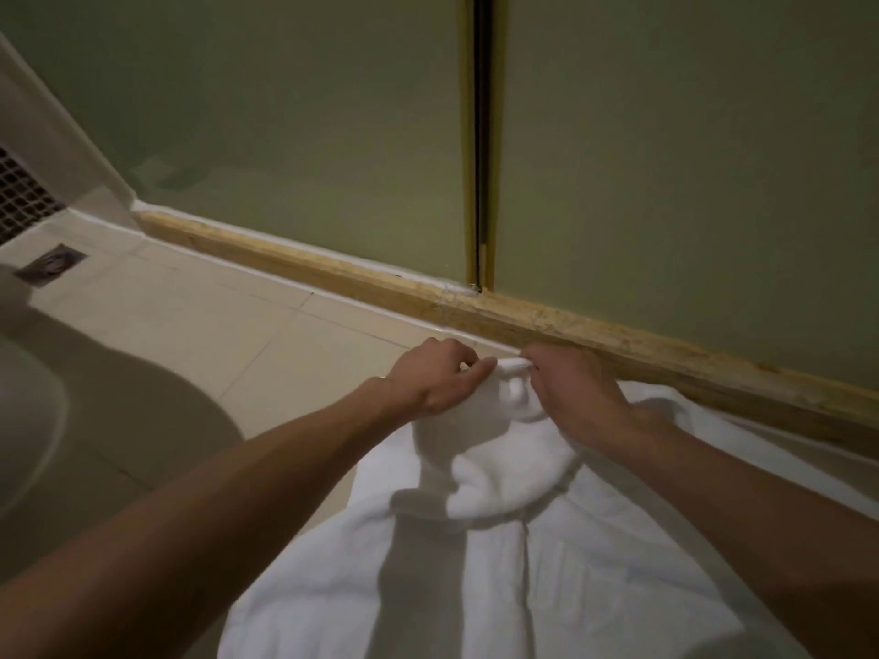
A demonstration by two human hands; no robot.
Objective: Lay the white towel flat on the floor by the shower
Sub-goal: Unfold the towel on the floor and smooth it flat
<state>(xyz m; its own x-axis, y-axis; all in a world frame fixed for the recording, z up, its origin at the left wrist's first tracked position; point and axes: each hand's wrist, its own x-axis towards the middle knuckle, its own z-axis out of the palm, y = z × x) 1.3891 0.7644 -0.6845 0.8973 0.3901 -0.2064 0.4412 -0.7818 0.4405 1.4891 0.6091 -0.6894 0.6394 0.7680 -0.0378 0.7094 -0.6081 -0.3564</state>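
Towel: the white terry-cloth towel (499, 563) lies on the beige tiled floor (214, 335). Its far edge meets the tan, wood-coloured sill (333, 273) under the shower. The near part is spread out, but the far middle is bunched into a rolled hump.
Left hand: my left hand (437, 380) pinches the far hem of that hump between thumb and curled fingers.
Right hand: my right hand (578, 392) pinches the same hem just beside it, knuckles close to the sill.
Why held so: I judge the hands sit together on the hem so they can draw apart along the sill and pull the hump flat.
Progress: partly done, I'd say; the fold is not yet smoothed.
Around: frosted green glass panels (285, 111) with a brass door frame (480, 135) rise behind the sill. A square metal floor drain (50, 264) and a dark grille (24, 197) sit far left. I cannot identify the pale rounded fixture (28, 397) at the left edge.
In the way: the sill stops the hem going further forward. Drain and fixture lie well apart from the towel.
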